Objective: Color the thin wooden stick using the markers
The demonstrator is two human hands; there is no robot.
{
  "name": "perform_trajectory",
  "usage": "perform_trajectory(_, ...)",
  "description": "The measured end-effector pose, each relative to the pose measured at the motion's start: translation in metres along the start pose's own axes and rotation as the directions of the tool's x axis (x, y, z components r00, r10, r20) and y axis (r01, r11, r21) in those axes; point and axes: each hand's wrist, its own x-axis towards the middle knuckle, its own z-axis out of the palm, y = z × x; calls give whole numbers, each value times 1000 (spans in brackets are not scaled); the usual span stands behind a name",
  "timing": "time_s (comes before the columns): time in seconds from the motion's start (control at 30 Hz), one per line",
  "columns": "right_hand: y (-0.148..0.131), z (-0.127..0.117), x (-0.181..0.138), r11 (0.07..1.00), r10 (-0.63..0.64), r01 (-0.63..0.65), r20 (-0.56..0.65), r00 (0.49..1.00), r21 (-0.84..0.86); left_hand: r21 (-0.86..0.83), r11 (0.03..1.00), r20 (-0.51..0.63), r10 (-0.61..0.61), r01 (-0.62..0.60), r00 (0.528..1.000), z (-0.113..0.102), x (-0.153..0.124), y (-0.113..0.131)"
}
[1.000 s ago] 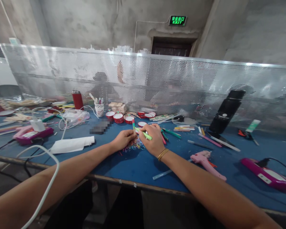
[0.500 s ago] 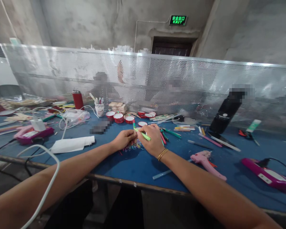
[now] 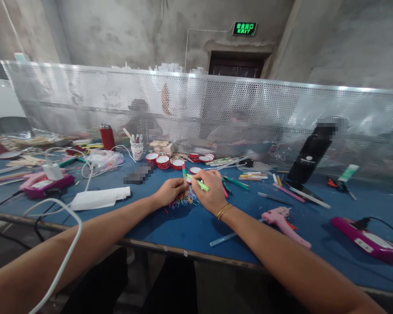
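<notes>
My left hand (image 3: 170, 191) rests on the blue table (image 3: 190, 226), fingers pinched on the lower end of an upright striped stick (image 3: 184, 171). My right hand (image 3: 211, 192) is closed around a light green stick (image 3: 200, 183) that lies slanted across its fingers, its tip close to the striped stick. Both hands meet over a small heap of coloured rubber bands (image 3: 185, 201). A gold bracelet sits on my right wrist.
Red-rimmed round lids (image 3: 163, 161), a paper cup of pens (image 3: 136, 149), a red flask (image 3: 106, 137), loose coloured sticks (image 3: 249, 176), a pink glue gun (image 3: 283, 222), magenta tools (image 3: 368, 240), a black bottle (image 3: 309, 152), white cable (image 3: 62, 218). People sit behind the perforated metal screen (image 3: 196, 109).
My hands have barely moved; the green stick in my right hand has shifted slightly against the striped stick.
</notes>
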Motion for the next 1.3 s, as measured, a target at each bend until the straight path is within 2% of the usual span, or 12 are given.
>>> perform_trajectory(0.2,-2,0,0,999,-31,30,35,999,11,2,1000,7,11,-11,1000,-1,0,-1)
perform_trajectory(0.67,0,1,0,1000,-19,19,12,1000,0,25,1000,1,-7,7,1000,-1,0,-1)
perform_trajectory(0.9,-1,0,0,999,-33,34,38,999,-6,37,999,7,28,-29,1000,-3,1,-7)
perform_trajectory(1.07,-1,-1,0,1000,-4,4,19,1000,-22,31,1000,1,-3,3,1000,-1,-1,-1)
perform_trajectory(1.3,-2,-1,0,999,-38,39,48,998,-14,61,998,-14,-4,5,1000,0,-2,1)
